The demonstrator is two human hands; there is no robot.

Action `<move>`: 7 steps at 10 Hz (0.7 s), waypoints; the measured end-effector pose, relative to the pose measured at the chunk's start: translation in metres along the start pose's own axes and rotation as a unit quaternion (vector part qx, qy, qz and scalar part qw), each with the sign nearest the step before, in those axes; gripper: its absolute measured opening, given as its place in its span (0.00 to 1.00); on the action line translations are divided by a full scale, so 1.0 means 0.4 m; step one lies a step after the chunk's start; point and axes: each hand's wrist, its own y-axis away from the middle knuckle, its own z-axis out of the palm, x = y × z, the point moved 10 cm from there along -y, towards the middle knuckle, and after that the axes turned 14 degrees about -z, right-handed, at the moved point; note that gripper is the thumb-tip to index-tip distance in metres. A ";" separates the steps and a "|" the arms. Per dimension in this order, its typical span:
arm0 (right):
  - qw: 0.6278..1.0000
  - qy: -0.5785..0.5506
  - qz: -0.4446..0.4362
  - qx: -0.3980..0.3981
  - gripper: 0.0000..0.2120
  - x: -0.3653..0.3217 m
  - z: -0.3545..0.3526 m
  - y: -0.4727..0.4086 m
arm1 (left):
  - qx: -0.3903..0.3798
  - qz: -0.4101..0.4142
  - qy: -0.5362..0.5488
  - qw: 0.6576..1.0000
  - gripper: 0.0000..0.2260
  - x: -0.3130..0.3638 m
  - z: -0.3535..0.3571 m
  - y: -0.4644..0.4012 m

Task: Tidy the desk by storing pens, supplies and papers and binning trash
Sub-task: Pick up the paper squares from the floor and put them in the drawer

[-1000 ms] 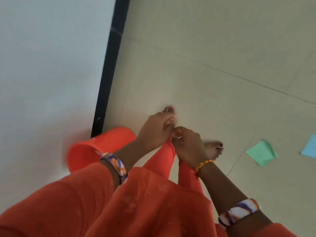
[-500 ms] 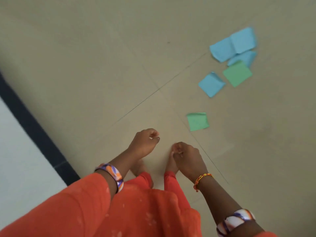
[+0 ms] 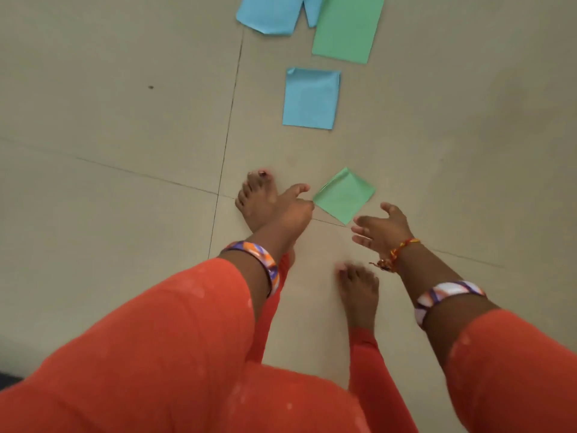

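Coloured paper squares lie on the beige tiled floor. A small green paper [image 3: 343, 195] lies just ahead of my bare feet, a blue paper [image 3: 310, 98] beyond it, and a larger green paper [image 3: 348, 26] and more blue paper [image 3: 268, 14] at the top edge. My left hand [image 3: 293, 204] hangs over my left foot with loosely curled fingers, its edge level with the small green paper's left corner, holding nothing I can see. My right hand [image 3: 381, 228] is spread, fingers straight, just right of and below that paper, apart from it.
My two bare feet [image 3: 257, 198] stand on the floor, orange trousers and sleeves filling the lower view. Tile joints cross under the feet. A small dark speck [image 3: 150, 87] lies on the floor to the left.
The view swung from the orange bin by the white surface to the floor papers, which are now much closer. My hands, joined before, have parted and the right one has opened.
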 end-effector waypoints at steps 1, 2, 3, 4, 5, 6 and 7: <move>0.994 0.034 0.006 0.099 0.34 0.053 0.043 -0.067 | -0.051 0.029 0.008 0.998 0.31 0.053 -0.069 0.105; 0.979 -0.002 0.025 0.203 0.27 0.076 0.053 -0.093 | -0.226 0.075 0.007 0.971 0.24 0.159 -0.061 0.227; 0.993 -0.062 0.028 0.093 0.05 0.065 0.141 -0.107 | -0.285 0.050 0.101 0.952 0.21 0.131 0.020 0.148; 0.996 -0.089 0.015 0.008 0.08 0.021 0.194 -0.071 | -0.262 -0.001 0.137 0.955 0.15 0.062 0.029 0.097; 0.999 -0.026 -0.023 -0.006 0.15 -0.026 0.186 -0.038 | -0.254 -0.025 0.138 0.957 0.19 0.023 0.013 0.054; 0.998 0.017 -0.043 0.047 0.30 -0.050 0.132 -0.061 | -0.290 -0.010 0.165 0.943 0.15 0.053 -0.058 0.111; 0.985 0.126 -0.070 0.091 0.35 -0.059 0.090 -0.100 | -0.356 -0.008 0.199 0.913 0.14 0.097 -0.042 0.107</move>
